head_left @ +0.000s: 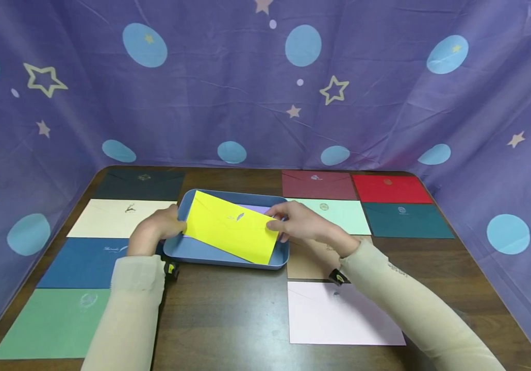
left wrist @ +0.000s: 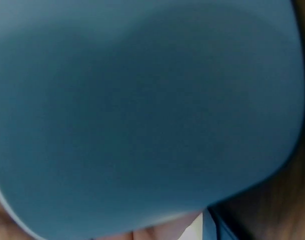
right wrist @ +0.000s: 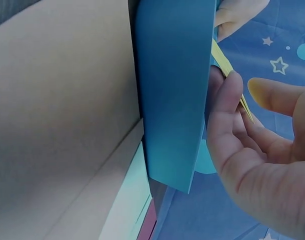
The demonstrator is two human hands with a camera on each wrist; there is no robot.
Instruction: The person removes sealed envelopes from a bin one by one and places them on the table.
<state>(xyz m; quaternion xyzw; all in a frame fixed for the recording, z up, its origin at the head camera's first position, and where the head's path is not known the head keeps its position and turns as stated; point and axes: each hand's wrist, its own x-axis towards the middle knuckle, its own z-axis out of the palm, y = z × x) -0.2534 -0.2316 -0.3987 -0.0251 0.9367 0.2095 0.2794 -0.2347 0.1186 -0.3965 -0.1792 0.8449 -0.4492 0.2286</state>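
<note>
A bright yellow envelope (head_left: 228,234) lies slanted over a blue tray (head_left: 210,252), its flap side with a small feather print facing up. My right hand (head_left: 298,221) pinches the envelope's right end, thumb on top; the right wrist view shows the envelope's thin edge (right wrist: 223,60) between thumb and fingers. At the tray's left rim, my left hand (head_left: 156,226) pinches the envelope's left edge. Its fingers are mostly hidden. Part of a lilac envelope (head_left: 254,208) shows beneath the yellow one. The tray wall (left wrist: 142,125) fills most of the left wrist view.
Left of the tray lie dark green (head_left: 163,188), cream (head_left: 103,216), blue (head_left: 75,263) and light green (head_left: 56,319) envelopes. To the right are maroon (head_left: 298,185), red (head_left: 400,190), mint (head_left: 349,216), teal (head_left: 414,224), brown (head_left: 309,263) and pale pink (head_left: 321,319) ones.
</note>
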